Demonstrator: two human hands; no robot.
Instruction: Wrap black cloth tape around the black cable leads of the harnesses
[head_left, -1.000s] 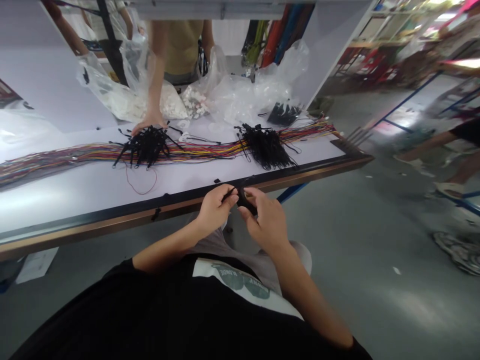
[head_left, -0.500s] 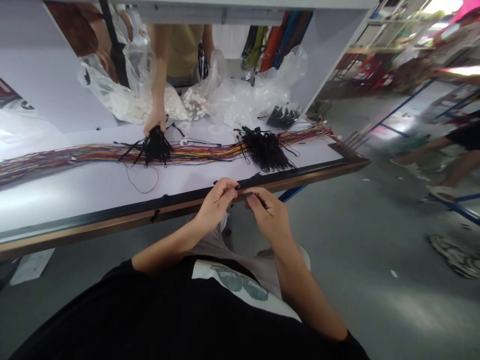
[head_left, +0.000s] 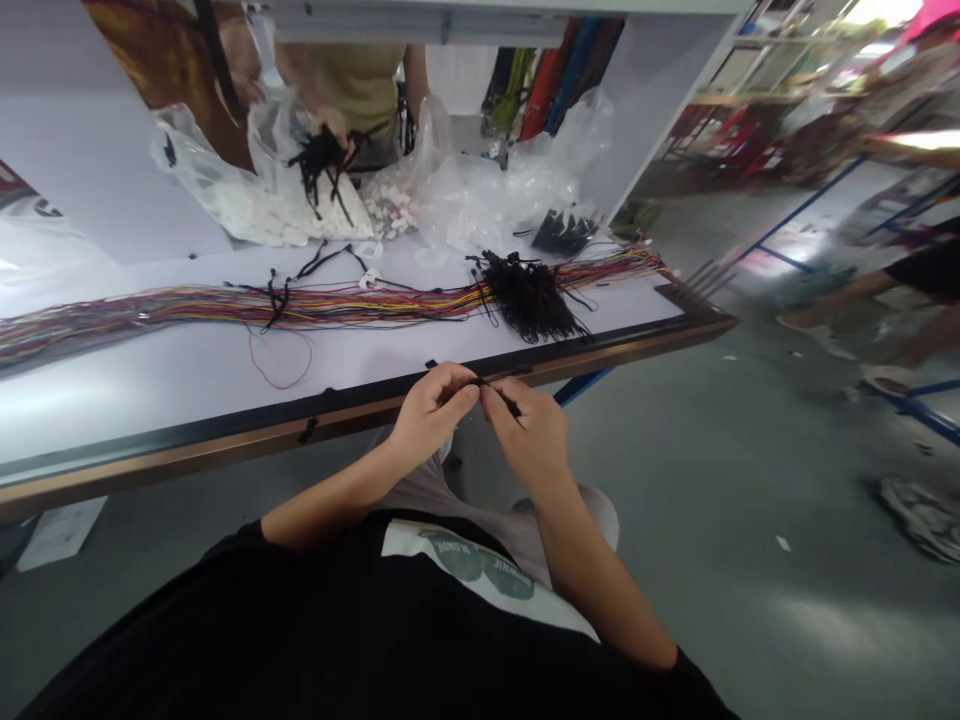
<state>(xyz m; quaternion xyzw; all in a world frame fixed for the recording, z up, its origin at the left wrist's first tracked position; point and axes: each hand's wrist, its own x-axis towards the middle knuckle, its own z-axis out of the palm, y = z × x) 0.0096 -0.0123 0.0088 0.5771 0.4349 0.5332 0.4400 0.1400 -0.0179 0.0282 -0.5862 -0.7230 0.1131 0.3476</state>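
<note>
The thin, flexible strip (head_left: 484, 381) being held is solid black, and so is the dense bundle of slim straps (head_left: 531, 300). Long, thin wires (head_left: 405, 302) make streaks of red, yellow and black (dulling to greyish purple at the left), while one fine, looped wire (head_left: 282, 386) is pinkish red. The flat, smooth surface (head_left: 187, 375) is white, bordered by a black band (head_left: 390, 392) and a coppery-brown rail (head_left: 360, 417). The black cloth shirt (head_left: 315, 620) carries a white printed panel (head_left: 480, 570) with grey-green shapes.
</note>
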